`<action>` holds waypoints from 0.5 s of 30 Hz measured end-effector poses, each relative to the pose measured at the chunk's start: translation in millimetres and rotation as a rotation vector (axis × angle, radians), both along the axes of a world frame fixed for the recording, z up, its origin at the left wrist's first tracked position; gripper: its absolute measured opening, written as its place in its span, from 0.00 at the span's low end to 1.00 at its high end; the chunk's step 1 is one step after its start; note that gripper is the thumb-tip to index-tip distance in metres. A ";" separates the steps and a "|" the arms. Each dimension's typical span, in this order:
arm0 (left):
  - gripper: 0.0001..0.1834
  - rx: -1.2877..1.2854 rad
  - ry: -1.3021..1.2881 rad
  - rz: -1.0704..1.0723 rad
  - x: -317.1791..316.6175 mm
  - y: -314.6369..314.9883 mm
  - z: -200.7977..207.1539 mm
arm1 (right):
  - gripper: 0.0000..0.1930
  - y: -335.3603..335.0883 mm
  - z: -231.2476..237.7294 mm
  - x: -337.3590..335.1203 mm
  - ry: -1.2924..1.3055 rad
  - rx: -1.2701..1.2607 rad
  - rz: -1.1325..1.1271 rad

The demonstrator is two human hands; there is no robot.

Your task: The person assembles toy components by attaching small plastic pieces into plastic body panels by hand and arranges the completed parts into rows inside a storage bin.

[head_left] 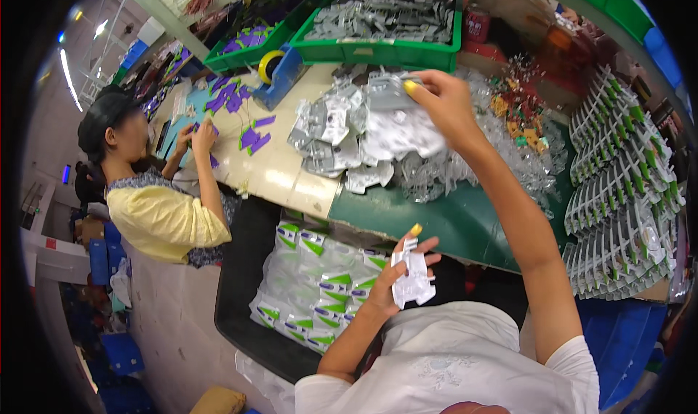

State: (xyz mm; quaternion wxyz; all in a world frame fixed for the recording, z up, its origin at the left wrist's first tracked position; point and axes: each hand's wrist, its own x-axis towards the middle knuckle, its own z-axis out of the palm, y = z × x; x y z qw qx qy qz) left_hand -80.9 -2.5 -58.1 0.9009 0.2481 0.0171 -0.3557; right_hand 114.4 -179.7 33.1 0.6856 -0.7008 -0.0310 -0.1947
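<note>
Left hand (384, 287) held a small flat white notched plastic piece (413, 277) in front of the chest, thumb pressed on its face, other fingers partly spread behind and beside it; likely kept close and face-up for easy viewing. Right hand (443, 105) was stretched over the bench, thumb and fingertips drawn together at the edge of a grey moulded plastic part (392, 92) on top of the heap; couldn't tell if it was firmly pinched or just touched. Yellow covers (410, 86) sat on a digit of each hand, probably for grip or skin protection. Heap of grey-and-white plastic parts (327, 130) lay within arm's reach, beside a mound of clear plastic pieces (451, 174), presumably to shorten each pick. Green-rimmed crate (371, 52) of grey parts stood behind, looked like bulk stock. Rows of white-and-green parts (618, 196) were nested upright at right, probably to save space.
</note>
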 end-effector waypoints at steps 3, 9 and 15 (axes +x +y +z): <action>0.42 -0.041 0.031 0.004 2.8 2.3 -1.3 | 0.12 -8.2 -6.5 71.4 0.099 -0.324 -0.071; 0.34 -0.192 0.197 0.110 14.0 20.3 1.0 | 0.09 -49.8 22.0 136.7 -0.153 -0.727 -0.313; 0.23 0.164 0.378 -0.044 4.1 29.4 -35.7 | 0.09 -108.8 35.7 196.2 -0.058 -1.021 -0.592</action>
